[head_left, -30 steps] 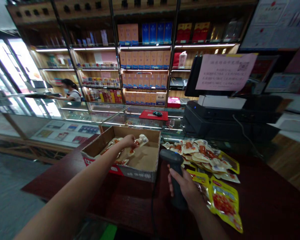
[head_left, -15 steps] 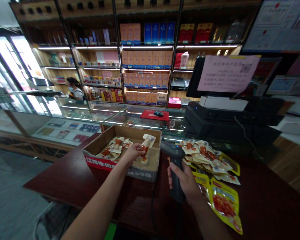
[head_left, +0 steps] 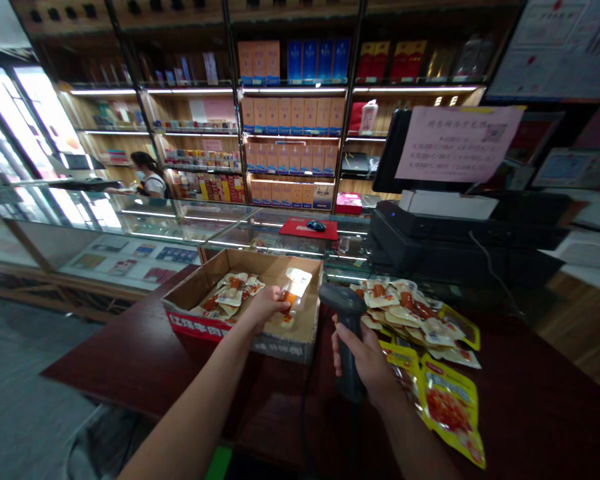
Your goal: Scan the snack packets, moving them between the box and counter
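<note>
left hand [head_left: 265, 308]: fingers closed on a snack packet [head_left: 294, 288], held low inside the cardboard box [head_left: 245, 265] | right hand [head_left: 363, 363]: gripping a corded barcode scanner [head_left: 341, 308] | tabletop [head_left: 290, 417]: box just beside loose packets [head_left: 400, 307] and yellow bags [head_left: 450, 408]
</note>
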Motion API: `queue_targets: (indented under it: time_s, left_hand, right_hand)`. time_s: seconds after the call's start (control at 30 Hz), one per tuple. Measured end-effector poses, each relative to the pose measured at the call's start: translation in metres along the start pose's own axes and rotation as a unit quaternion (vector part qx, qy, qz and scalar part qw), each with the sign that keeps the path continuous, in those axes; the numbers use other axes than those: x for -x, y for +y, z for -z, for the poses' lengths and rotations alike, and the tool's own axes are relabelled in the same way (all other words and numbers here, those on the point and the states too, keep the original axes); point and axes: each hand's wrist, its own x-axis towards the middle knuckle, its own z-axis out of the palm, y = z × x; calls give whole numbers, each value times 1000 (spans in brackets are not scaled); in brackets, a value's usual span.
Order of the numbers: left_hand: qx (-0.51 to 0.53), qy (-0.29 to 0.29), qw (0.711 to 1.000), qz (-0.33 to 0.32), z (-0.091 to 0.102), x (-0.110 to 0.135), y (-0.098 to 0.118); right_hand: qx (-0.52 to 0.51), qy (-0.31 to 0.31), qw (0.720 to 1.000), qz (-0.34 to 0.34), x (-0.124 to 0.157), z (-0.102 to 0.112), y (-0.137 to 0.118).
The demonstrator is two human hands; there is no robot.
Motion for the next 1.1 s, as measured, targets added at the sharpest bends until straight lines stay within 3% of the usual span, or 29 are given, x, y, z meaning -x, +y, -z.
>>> queue_targets:
  time_s: [0.13, 0.27, 0.37, 0.57, 0.63, 0.73, 0.87, 1.0, 1.1]
  left_hand:
    - [40, 58, 997, -20, -6, -5, 4]
    - [95, 76, 991, -48, -32, -15, 16]
    - [112, 31, 992, -40, -69, -25, 24]
    - [104, -40, 994, 13, -163, -57, 30]
    - [45, -40, 998, 11, -190, -67, 28]
    - [-132, -6, 991, -23, -217, -78, 22]
    - [-284, 12, 956, -75, -230, -79, 15]
    - [-301, 11, 949, -90, -230, -71, 18]
    - [-302, 24, 947, -109, -218, -68, 21]
  right_hand:
    - [-6, 15, 1000, 2, 2, 15, -2]
    - [-5, 59, 998, 16, 3, 44, -3]
    - [-21, 102, 994, 20, 7, 70, -5]
    - [-34, 193, 980, 28, 26, 112, -21]
    - [-39, 203, 978, 37, 32, 121, -25]
    - [-43, 217, 974, 45, 37, 132, -28]
    - [-50, 226, 972, 49, 39, 141, -26]
    - [-49, 212, 975, 51, 40, 140, -24]
    - [-45, 213, 975, 39, 40, 135, -25]
